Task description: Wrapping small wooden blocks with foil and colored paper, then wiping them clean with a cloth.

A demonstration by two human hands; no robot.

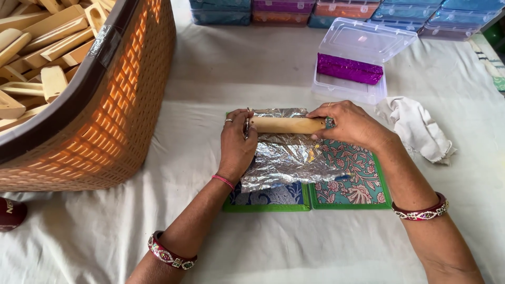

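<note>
A light wooden block (286, 125) lies across the far end of a crinkled sheet of silver foil (286, 158). My left hand (236, 142) pinches the block's left end together with the foil edge. My right hand (350, 123) grips the block's right end, fingers over the top. The foil rests on two green-edged patterned mats (350, 184) set side by side on the white cloth.
A large orange woven basket (105, 110) full of wooden blocks stands at the left. An open clear plastic box (363, 58) holds a purple glittery wrapped piece (349, 68). A crumpled white rag (418, 129) lies at the right. Stacked coloured boxes (342, 10) line the far edge.
</note>
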